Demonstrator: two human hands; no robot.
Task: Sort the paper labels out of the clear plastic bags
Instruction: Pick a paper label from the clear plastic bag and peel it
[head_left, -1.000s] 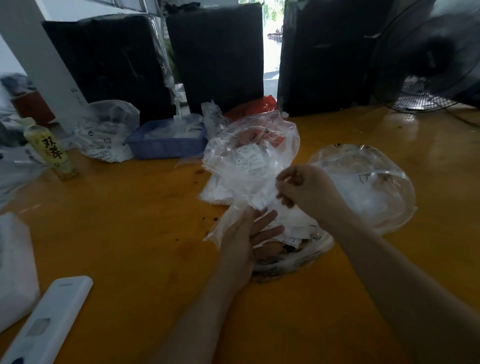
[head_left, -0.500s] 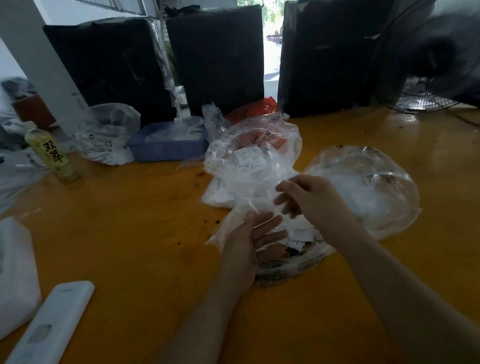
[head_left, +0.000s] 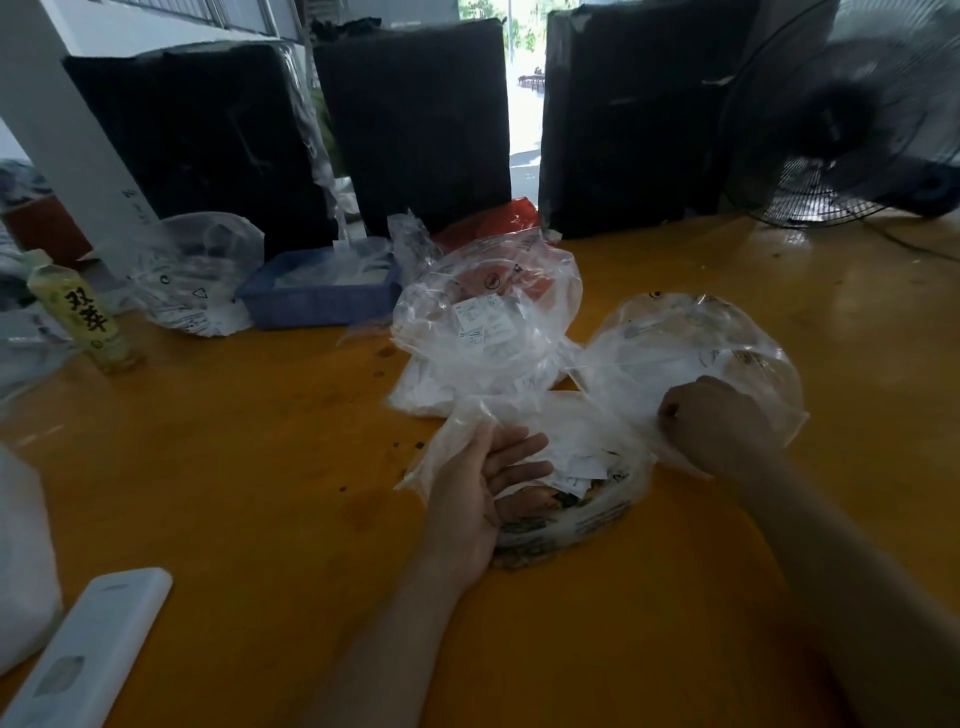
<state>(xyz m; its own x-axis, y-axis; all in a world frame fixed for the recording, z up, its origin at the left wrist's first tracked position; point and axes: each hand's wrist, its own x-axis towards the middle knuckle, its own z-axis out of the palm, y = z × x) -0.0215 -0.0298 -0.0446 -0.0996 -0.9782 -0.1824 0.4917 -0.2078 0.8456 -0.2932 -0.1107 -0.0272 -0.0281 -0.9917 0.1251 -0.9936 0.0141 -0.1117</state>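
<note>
Two hands in view, both at the bag pile mid-table. Clear plastic bags, counted: four visible, namely a puffed bag behind the hands with a white printed label showing through its film, a rounded bag to the right, a flat bag stretched between the hands, and a separate crumpled bag off to the left by the blue tray. Paper labels: one plain on the puffed bag, plus a heap of loose white slips under the flat bag; count in the heap cannot be told. Left hand lies palm up, fingers straight and relaxed, spread toward the right, its fingers under the film at the flat bag's left edge, gripping nothing. Right hand is fisted, fingers curled round bunched film at the flat bag's right end, just in front of the rounded bag. Flat bag looks thin, wrinkled, glossy, see-through; long axis runs left-right between the hands, slightly raised at the right. Heap sits on a printed bag lying on the yellow table. Also: one drink bottle upright far left, one white remote near left, three black wrapped blocks at the back, one fan top right.
</note>
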